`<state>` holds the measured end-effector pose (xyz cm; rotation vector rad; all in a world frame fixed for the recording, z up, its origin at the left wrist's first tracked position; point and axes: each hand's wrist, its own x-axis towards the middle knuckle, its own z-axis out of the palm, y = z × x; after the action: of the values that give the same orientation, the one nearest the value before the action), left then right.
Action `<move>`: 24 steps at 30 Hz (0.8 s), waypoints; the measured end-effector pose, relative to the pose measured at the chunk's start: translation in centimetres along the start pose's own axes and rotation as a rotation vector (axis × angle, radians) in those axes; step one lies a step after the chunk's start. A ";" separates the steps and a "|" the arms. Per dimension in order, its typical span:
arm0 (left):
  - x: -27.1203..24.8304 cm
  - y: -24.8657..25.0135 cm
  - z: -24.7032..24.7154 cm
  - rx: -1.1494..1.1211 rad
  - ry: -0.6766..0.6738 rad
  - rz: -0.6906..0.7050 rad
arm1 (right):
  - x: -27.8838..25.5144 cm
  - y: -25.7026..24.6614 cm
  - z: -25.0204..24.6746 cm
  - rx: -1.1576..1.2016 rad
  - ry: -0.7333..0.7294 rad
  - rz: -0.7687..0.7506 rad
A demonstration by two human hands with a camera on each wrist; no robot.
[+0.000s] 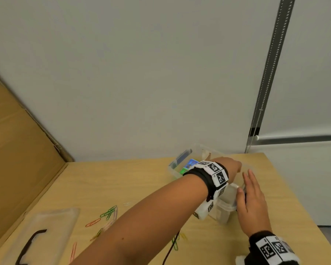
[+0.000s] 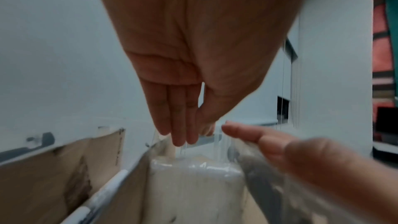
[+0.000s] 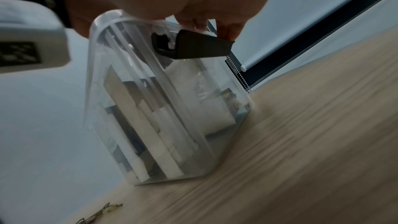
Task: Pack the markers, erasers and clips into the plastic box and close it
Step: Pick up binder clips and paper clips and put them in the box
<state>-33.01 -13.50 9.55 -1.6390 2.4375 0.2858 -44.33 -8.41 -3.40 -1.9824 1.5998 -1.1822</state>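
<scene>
The clear plastic box (image 1: 199, 148) stands open at the back right of the wooden table. It holds dark markers (image 1: 182, 156), a colourful packet (image 1: 190, 163) and white erasers (image 2: 193, 185). My left hand (image 1: 230, 166) reaches across and down into the box, its fingers (image 2: 181, 134) straight and close together, with nothing plainly held. My right hand (image 1: 250, 196) lies flat against the box's right wall, thumb at the rim, fingers touching the black latch (image 3: 193, 45). Coloured paper clips (image 1: 109, 213) lie scattered on the table. The clear lid (image 1: 52, 220) with a black handle rests at the front left.
A big cardboard sheet (image 1: 17, 150) leans along the table's left side. A white wall with a metal rail (image 1: 269, 73) stands right behind the box. A black cable (image 1: 172, 249) runs under my left forearm. The table's right edge is near my right wrist.
</scene>
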 end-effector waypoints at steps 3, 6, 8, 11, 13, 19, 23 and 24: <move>-3.6 -0.7 0.0 -0.096 0.144 -0.015 | 0.3 0.1 -0.1 -0.025 -0.005 -0.003; -8.3 -2.1 1.7 -0.214 0.269 -0.044 | 0.3 -0.1 -0.3 -0.045 -0.016 0.027; -11.8 -3.7 3.1 -0.199 0.316 -0.079 | 0.3 -0.5 -0.5 -0.014 -0.027 0.075; -18.0 -7.1 4.9 -0.145 0.318 -0.170 | -0.7 -1.9 -1.0 0.068 0.003 0.123; -22.3 -9.8 6.0 -0.180 0.342 -0.239 | -2.0 -3.5 -1.1 0.091 0.020 0.073; -33.4 -17.6 11.5 -0.349 0.361 -0.500 | -6.6 -10.0 1.6 0.049 -0.051 -0.255; -36.8 -19.2 16.5 -0.451 0.165 -0.566 | -10.0 -15.0 5.9 0.118 -0.254 -0.390; -37.2 -19.2 17.5 -0.473 0.122 -0.554 | -11.1 -16.2 7.1 0.113 -0.329 -0.421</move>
<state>-0.54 17.13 1.41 -2.5057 1.9647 0.7241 -28.72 5.19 -0.69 -2.3584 0.9650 -0.9833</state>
